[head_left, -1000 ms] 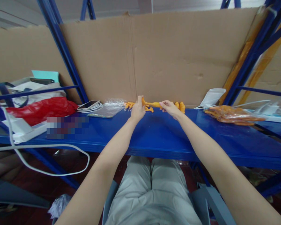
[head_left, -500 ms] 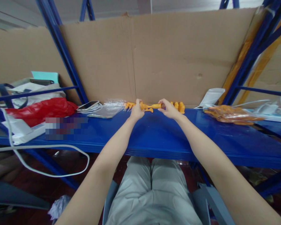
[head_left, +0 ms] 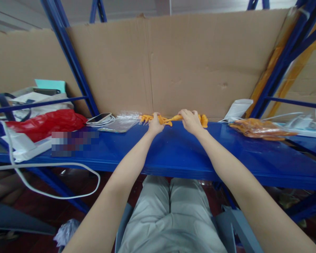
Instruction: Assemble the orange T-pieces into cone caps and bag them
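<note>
Both left hand (head_left: 154, 125) and right hand (head_left: 191, 121) curl fingers tightly around a yellow item (head_left: 175, 118) on the blue shelf (head_left: 177, 151), cardboard (head_left: 186, 59) behind the shelf, red floor (head_left: 51, 212) below.

The person sits with 2 bare arms reaching forward, angled inward. On the left arm (head_left: 123, 175), the left grip (head_left: 155, 124) is curled closed, fingertips hidden from me. The right arm (head_left: 234, 168) ends in the right grip (head_left: 190, 121), knuckles up, fingers bent, near the other but apart.
</note>
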Demonstrator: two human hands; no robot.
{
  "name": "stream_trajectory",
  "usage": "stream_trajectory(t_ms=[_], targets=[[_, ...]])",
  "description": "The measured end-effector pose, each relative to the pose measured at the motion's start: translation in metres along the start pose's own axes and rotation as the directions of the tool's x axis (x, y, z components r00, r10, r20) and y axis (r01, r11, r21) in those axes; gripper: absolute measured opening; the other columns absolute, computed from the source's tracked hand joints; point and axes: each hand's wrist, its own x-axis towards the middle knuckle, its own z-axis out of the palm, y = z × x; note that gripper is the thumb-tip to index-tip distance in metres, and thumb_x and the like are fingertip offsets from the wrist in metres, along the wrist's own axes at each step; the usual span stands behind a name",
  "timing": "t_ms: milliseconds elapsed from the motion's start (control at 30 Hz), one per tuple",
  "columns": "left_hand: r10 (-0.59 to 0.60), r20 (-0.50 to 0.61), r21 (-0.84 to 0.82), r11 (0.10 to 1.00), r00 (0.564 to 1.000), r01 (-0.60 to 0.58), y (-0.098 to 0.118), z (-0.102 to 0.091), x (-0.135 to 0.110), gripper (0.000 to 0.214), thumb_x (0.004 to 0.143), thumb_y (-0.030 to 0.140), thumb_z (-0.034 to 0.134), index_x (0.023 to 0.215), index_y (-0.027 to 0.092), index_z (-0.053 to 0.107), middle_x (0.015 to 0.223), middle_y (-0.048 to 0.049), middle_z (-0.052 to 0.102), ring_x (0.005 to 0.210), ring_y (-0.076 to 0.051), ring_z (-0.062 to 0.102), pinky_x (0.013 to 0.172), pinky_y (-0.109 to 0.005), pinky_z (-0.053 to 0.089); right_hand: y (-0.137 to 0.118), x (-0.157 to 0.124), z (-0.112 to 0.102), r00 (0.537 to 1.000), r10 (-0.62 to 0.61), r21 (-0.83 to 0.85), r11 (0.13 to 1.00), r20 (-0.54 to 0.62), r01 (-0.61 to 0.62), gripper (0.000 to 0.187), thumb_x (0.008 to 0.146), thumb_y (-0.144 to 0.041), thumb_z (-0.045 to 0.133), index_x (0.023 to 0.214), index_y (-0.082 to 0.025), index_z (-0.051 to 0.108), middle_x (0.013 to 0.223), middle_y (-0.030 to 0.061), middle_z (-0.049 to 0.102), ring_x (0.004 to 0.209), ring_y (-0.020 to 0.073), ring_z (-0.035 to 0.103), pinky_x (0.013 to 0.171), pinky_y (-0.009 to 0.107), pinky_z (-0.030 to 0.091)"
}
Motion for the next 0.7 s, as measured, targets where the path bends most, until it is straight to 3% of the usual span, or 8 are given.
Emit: stream_trajectory(t_ms=[100,200,400,567,700], targets=[[-0.081,0.021,0.043,0.996,0.997,0.080,-0.003,-0.001,0.000,0.054,0.076,0.005,0.066,0.122,0.021,0.042,0.086,-0.0030,0.067,0.079,-0.022,0.071,0.072,-0.037,0.058,0.005,-0.001,-0.002,1.000,0.009,-0.021,1.000,-0.026,-0.010,0.037,0.089,-0.006,0.033,0.114,-0.022,0.056,0.124,0.0145,0.063,0.112,0.0297,0.053,0.099,0.050,0.034],[-0.077,-0.004,0.059,0.995,0.997,0.078,-0.009,-0.003,0.002,0.051,0.077,0.005,0.066,0.120,0.022,0.043,0.085,-0.0052,0.068,0.082,-0.026,0.073,0.076,-0.041,0.058,0.015,-0.003,0.001,0.992,0.111,0.010,0.994,-0.058,-0.111,0.033,0.086,-0.007,0.039,0.112,-0.019,0.054,0.120,0.0166,0.061,0.113,0.0312,0.053,0.097,0.051,0.037],[-0.008,-0.037,0.110,0.994,0.999,0.012,-0.011,-0.005,0.003,0.052,0.077,0.006,0.067,0.119,0.024,0.045,0.090,-0.0066,0.070,0.094,-0.030,0.073,0.084,-0.041,0.055,0.042,-0.004,0.017,0.909,0.392,0.178,0.914,-0.144,-0.366,0.030,0.076,-0.009,0.052,0.106,-0.017,0.051,0.120,0.0179,0.053,0.105,0.0292,0.057,0.089,0.045,0.046],[-0.019,-0.040,0.181,0.983,0.999,0.026,-0.003,-0.007,0.000,0.049,0.078,0.008,0.069,0.118,0.024,0.044,0.098,-0.0089,0.070,0.104,-0.031,0.070,0.088,-0.038,0.053,0.062,-0.008,0.028,0.787,0.593,0.263,0.797,-0.171,-0.544,0.027,0.070,-0.017,0.062,0.094,-0.020,0.049,0.111,0.0116,0.055,0.109,0.0283,0.054,0.095,0.047,0.047],[-0.006,-0.052,0.171,0.985,0.999,0.015,-0.004,-0.007,-0.001,0.050,0.077,0.006,0.069,0.116,0.025,0.043,0.093,-0.0056,0.069,0.100,-0.029,0.070,0.086,-0.036,0.052,0.072,-0.017,0.029,0.657,0.752,0.287,0.643,-0.060,-0.710,0.026,0.065,-0.021,0.071,0.083,-0.021,0.052,0.103,0.0081,0.058,0.110,0.0291,0.056,0.095,0.048,0.048]])
